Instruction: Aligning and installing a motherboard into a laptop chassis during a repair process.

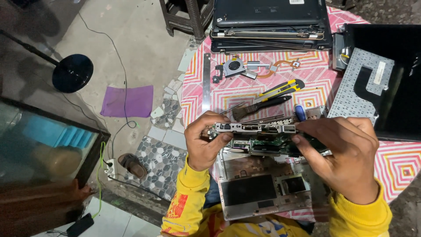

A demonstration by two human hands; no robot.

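A green laptop motherboard (258,139) with silver ports along its top edge is held up on edge between both hands. My left hand (202,142) grips its left end, thumb near a port. My right hand (344,156) grips its right end. Below the board lies the silver laptop bottom case (256,193) with a dark touchpad area, resting at the table's near edge over my lap. Yellow sleeves cover both arms.
On the pink patterned tablecloth (394,166) lie a yellow utility knife (280,89), a black brush (261,107), a blue-handled screwdriver (300,112), a cooling fan with heatpipe (234,66), a keyboard (364,87) and stacked laptops (269,22). A glass tank (44,145) stands left.
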